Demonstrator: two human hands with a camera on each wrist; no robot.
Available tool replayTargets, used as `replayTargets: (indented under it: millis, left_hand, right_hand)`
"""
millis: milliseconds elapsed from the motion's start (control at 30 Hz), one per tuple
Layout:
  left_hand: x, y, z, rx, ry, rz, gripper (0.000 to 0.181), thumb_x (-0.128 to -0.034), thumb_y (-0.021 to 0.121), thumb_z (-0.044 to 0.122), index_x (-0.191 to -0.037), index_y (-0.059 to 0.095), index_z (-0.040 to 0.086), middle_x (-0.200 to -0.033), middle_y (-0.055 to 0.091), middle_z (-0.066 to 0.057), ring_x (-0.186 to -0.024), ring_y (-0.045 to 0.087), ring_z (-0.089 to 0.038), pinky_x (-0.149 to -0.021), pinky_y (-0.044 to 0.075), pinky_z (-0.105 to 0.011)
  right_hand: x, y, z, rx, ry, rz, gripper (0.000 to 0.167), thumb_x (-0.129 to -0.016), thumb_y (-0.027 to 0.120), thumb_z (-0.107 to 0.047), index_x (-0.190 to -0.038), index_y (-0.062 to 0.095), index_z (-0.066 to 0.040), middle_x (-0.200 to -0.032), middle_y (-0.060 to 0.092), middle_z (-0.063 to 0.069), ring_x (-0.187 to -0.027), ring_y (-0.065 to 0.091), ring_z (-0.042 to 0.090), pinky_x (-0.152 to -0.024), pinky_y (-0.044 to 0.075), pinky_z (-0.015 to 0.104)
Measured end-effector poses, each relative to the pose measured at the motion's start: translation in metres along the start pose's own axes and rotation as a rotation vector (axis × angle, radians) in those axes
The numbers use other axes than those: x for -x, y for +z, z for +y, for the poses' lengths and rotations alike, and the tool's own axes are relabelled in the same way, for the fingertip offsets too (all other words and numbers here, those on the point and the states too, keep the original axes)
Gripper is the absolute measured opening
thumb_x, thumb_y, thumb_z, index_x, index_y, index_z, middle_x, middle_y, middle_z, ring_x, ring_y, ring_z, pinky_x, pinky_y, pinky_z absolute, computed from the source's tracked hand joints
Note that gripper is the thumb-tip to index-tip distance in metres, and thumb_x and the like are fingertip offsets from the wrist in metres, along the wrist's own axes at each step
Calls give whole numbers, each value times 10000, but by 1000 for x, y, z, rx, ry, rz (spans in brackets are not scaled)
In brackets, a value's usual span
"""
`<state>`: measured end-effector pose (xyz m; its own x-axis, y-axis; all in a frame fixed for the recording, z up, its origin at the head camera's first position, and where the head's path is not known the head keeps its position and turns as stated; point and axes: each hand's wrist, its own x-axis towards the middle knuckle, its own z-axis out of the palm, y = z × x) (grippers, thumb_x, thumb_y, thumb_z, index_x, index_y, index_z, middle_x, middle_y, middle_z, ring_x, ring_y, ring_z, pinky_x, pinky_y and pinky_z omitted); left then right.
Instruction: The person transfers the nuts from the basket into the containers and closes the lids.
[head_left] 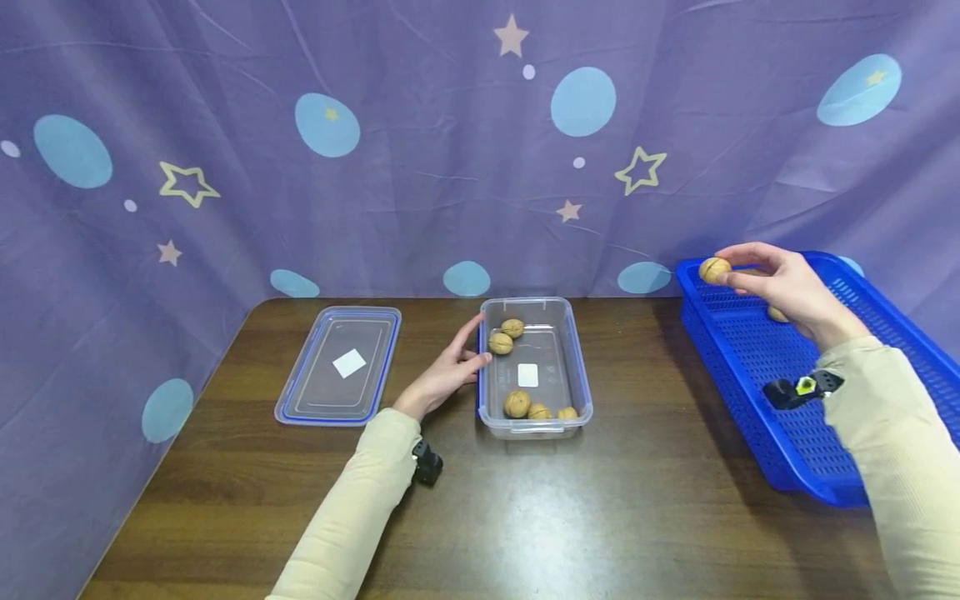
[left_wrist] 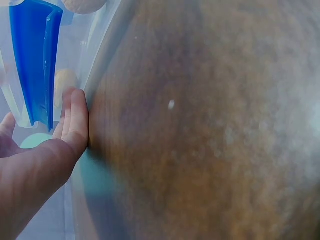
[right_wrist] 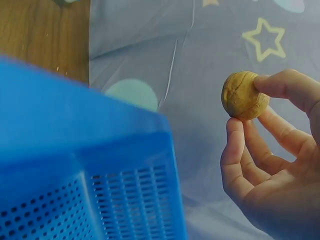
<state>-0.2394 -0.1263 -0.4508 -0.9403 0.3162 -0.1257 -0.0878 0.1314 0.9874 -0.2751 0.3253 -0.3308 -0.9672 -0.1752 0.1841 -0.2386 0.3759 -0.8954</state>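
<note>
My right hand (head_left: 795,287) pinches a walnut (head_left: 715,270) between thumb and fingertips, above the far left corner of the blue basket (head_left: 783,467). In the right wrist view the same walnut (right_wrist: 245,96) shows whole, apart from the basket's rim (right_wrist: 150,122). My left hand (head_left: 442,379) rests its extended fingers against the left wall of a clear plastic box (head_left: 577,367), its thumb by the rim. Several walnuts (head_left: 501,343) lie inside the box, some at the far left, others along the near end. The left wrist view shows the fingers (left_wrist: 77,115) beside the box's blue-edged clip (left_wrist: 32,60).
A clear lid (head_left: 322,392) with a blue seal lies flat on the wooden table (head_left: 637,500), left of the box. Another walnut (head_left: 777,314) sits in the basket, partly behind my right hand. A patterned purple curtain (head_left: 420,167) hangs behind the table.
</note>
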Motion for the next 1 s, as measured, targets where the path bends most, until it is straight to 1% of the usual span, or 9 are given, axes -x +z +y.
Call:
replayTargets:
  millis: [100,167,267,333,400,467,700,867,1000]
  left_hand:
    - [0,0,0,0,-5,-5,738,-974,529,74,-1564,129,268,-1139,495,-325,-1097,510,-395,-979,447,-518]
    - [4,1,7,0,-10,-10,740,-972,525,60,-1566,121,240,-1142,487,-344,-1103,502,-418,-979,446,-520]
    - [2,0,7,0,-17,-16,739,-972,519,52,-1566,112,219,-1146,480,-363,-1103,500,-433,-973,453,-517]
    - [2,1,7,-1,-15,-15,741,-971,524,58,-1566,118,232,-1149,482,-360,-1105,503,-429,-976,452,-515]
    - [-2,-1,0,-2,-11,-13,743,-973,529,73,-1565,122,258,-1149,489,-349,-1104,509,-414,-977,451,-515]
    - [-2,-1,-1,-4,-6,-10,740,-974,534,85,-1563,131,278,-1143,498,-335,-1103,515,-401,-981,445,-518]
    - [0,1,0,-7,-12,-5,722,-972,537,88,-1554,170,305,-1123,519,-304,-1084,533,-356,-989,439,-517]
    - [1,1,3,-9,-6,-2,720,-969,532,83,-1554,174,302,-1112,530,-294,-1068,543,-340,-991,437,-519]
    - [2,0,3,-11,-8,-1,719,-970,529,82,-1553,172,307,-1104,533,-281,-1063,541,-327,-996,431,-524]
  right_hand:
    - [1,4,-6,-6,-9,-9,302,-906,640,-6,-1135,673,-200,-989,659,-181,-870,632,-8,-718,527,168]
    - [1,8,-9,-16,-20,-19,300,-906,636,3,-1138,674,-183,-991,661,-173,-873,635,-1,-718,527,168]
    - [1,14,-12,-46,-46,-45,300,-904,628,22,-1142,674,-155,-994,670,-150,-868,640,12,-715,525,169]
    - [1,18,-13,-67,-59,-58,302,-901,625,35,-1135,676,-149,-989,675,-136,-861,644,21,-708,525,171]
    - [1,22,-13,-86,-60,-78,299,-899,626,37,-1132,675,-144,-987,679,-115,-858,648,28,-708,528,175]
    - [1,27,-13,-95,-55,-96,289,-903,624,28,-1136,669,-137,-993,681,-103,-855,649,36,-710,530,183]
    - [2,43,-14,-85,-31,-145,292,-906,632,-13,-1151,666,-168,-989,677,-132,-859,636,21,-720,496,173]
    - [2,55,-17,-94,-50,-169,304,-898,624,13,-1165,662,-126,-1027,662,-132,-891,637,34,-761,484,152]
    - [2,64,-18,-85,-68,-195,285,-895,647,-19,-1175,645,-67,-1010,673,-96,-886,646,77,-747,498,167]
